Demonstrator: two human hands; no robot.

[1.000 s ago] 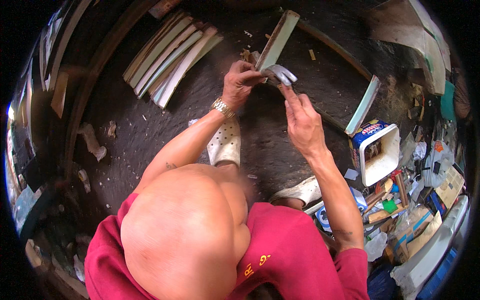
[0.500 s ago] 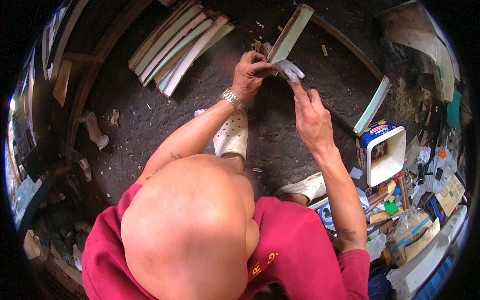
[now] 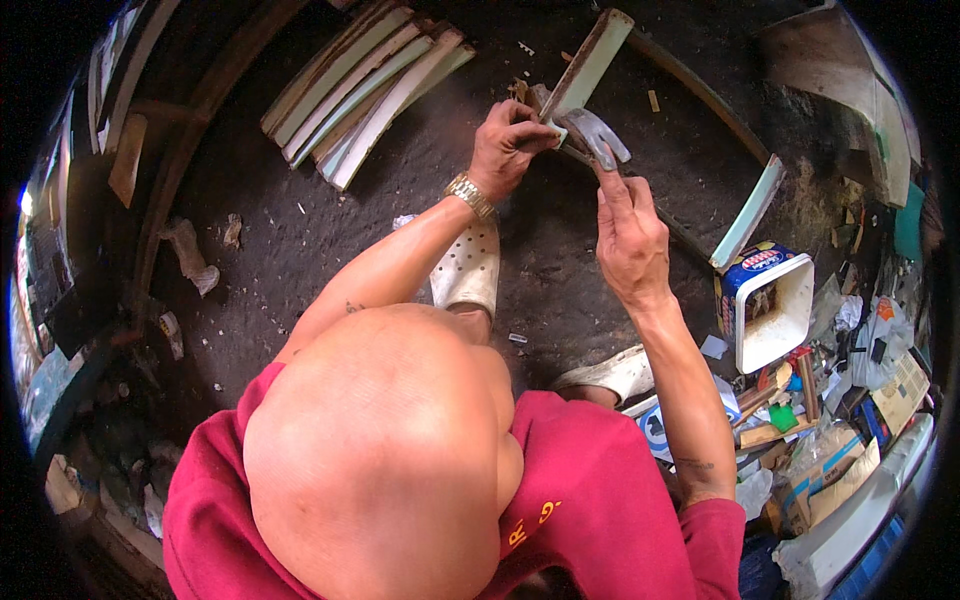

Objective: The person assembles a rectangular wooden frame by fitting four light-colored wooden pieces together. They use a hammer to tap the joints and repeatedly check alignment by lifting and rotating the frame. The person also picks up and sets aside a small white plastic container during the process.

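My right hand is wrapped round the handle of a claw hammer, its forefinger stretched along the handle. The hammer's metal head is just right of the fingertips of my left hand. That left hand is closed in a pinch at the near corner of a wooden frame; what lies between the fingertips is too small to make out. A pale green board runs away from this corner. A second pale green board forms the frame's right side, with a thin dark strip along the far side.
Several painted boards lie stacked at the far left on the dark ground. An open white-rimmed tub lies tipped on its side at the right, above a heap of scraps. Two white clogs are on my feet.
The hammer head has shifted slightly to the right, away from my left fingertips, and its claw now shows more clearly. My left hand stays pinched at the frame's corner.
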